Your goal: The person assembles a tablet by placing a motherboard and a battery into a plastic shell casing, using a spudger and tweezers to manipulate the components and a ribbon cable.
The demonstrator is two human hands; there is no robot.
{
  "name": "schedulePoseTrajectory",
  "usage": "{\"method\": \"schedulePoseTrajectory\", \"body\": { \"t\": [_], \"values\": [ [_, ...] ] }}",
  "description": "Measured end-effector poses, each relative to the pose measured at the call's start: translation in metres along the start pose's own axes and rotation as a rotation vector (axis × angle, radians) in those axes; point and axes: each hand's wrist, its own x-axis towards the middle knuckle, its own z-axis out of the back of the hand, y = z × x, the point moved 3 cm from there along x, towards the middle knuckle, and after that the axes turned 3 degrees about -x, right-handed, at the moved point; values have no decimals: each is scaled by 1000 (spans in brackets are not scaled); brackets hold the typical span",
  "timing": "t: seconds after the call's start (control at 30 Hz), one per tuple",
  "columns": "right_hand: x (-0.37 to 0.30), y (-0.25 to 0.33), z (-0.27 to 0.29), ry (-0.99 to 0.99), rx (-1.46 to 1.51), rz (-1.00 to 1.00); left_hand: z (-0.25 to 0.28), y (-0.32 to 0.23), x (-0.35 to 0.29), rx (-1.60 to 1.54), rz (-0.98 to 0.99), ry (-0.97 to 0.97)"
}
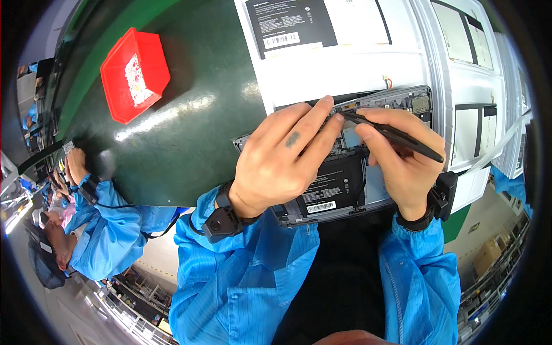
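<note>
An opened tablet-like device (421,104) lies in front of me, with its circuit boards and a flat black battery (333,187) exposed. My right hand (405,155) pinches black tweezers (397,137), their tip down at the device's far inner edge. Across the device's left part reaches my left hand (282,155), fingers stretched out. Its index and middle fingertips are beside the tweezers' tip and seem to touch the inside. Whatever lies right under the fingertips is hidden.
On the green table (201,155) stands a red bin (160,66) with small white pieces inside. Beyond the device, a white tray (345,66) holds another black battery (290,26). More white trays (448,75) are at the right. A blue-sleeved co-worker (112,230) works at the left.
</note>
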Motion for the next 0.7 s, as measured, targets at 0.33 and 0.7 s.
{"method": "schedulePoseTrajectory", "body": {
  "t": [0.33, 0.7],
  "values": [
    [2, 2, -3, -17, -58, 23, -2, 0, 1, 11, -13, -11],
    [0, 5, 0, -98, 45, -141, 1, -1, -1, 8, 8, 22]
  ]
}}
